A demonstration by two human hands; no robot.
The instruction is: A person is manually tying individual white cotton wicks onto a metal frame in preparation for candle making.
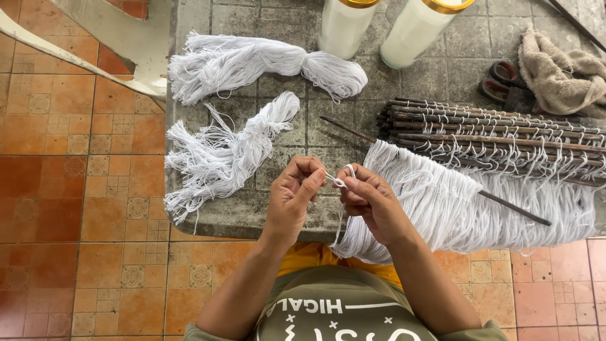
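Observation:
My left hand and my right hand meet over the near edge of a grey stone table. Between their fingertips they pinch a short white string bent into a small loop. Right beside my right hand, a thin dark stick carries a thick curtain of white strings that drapes over the table edge toward my lap.
Two bundles of cut white string lie left of centre. A stack of dark sticks with tied strings lies at right. Two white candle jars with gold lids, red-handled scissors and a beige cloth sit behind. A pale chair stands over orange floor tiles.

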